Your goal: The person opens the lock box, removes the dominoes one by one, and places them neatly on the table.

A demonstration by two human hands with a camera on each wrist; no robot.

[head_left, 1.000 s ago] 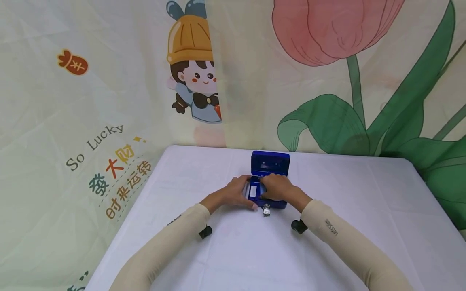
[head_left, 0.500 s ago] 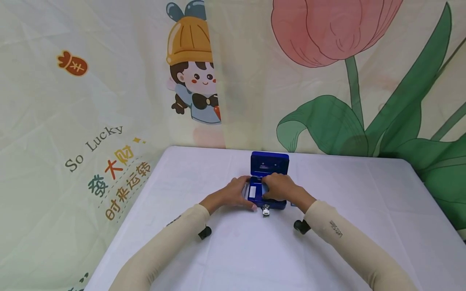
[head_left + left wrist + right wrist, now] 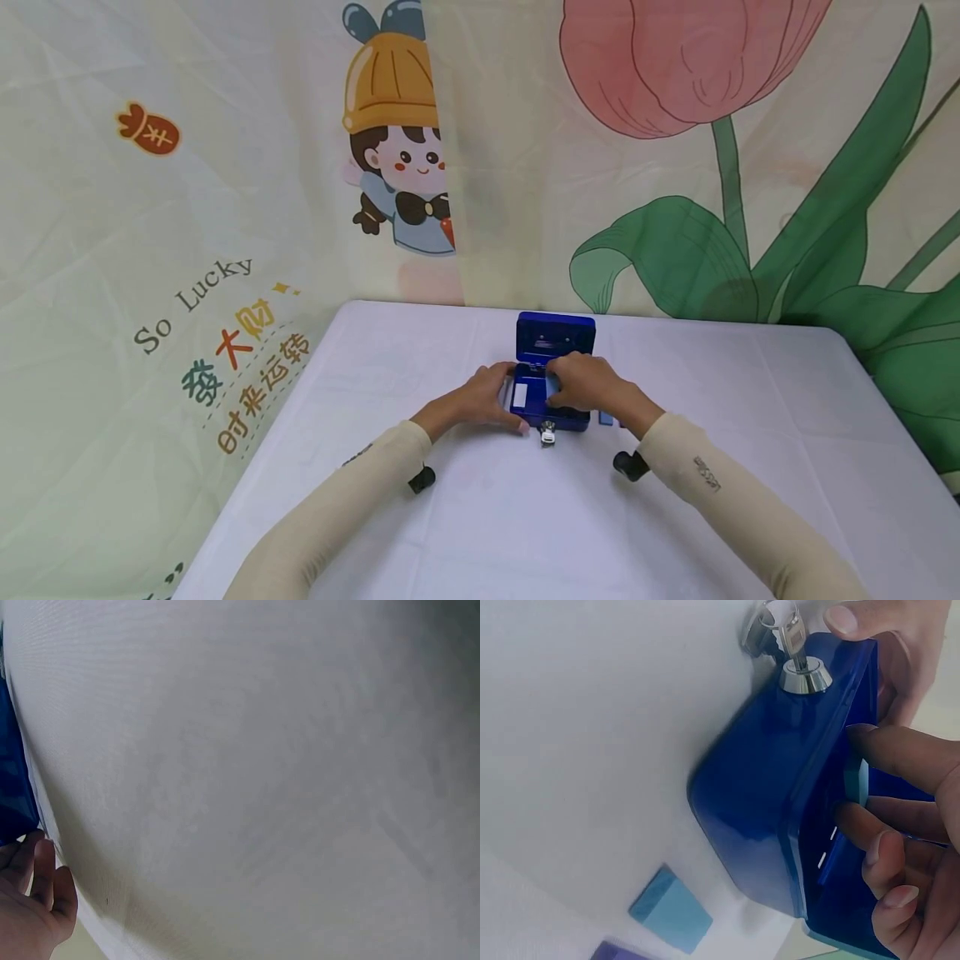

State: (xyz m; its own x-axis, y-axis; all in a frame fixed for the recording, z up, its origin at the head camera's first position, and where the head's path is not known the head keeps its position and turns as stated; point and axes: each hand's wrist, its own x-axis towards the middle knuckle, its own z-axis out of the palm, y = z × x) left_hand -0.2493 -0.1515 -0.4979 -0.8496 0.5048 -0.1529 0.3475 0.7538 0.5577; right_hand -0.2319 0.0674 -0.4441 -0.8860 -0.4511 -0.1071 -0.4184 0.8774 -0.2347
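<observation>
A blue metal cash box [image 3: 555, 333] stands on the table with its lid raised toward the back. A bunch of keys [image 3: 786, 626] hangs from the lock on its front. My left hand [image 3: 483, 396] grips the box's left side, thumb at the front corner and fingers toward the back. Over the right part of the box, my right hand [image 3: 585, 385] pinches a light blue block [image 3: 858, 780] between thumb and fingers, at the opening. A white label [image 3: 520, 395] shows inside, on the left. The right hand hides part of the interior.
On the white-covered table [image 3: 480, 533], a light blue block [image 3: 679, 915] lies right of the box, beside a purple block [image 3: 619, 952]. A printed cloth [image 3: 510, 167] hangs behind the table.
My right hand has shifted to the right within the box, showing more of the interior and the light blue block on the table. My left hand and the box stay nearly in place.
</observation>
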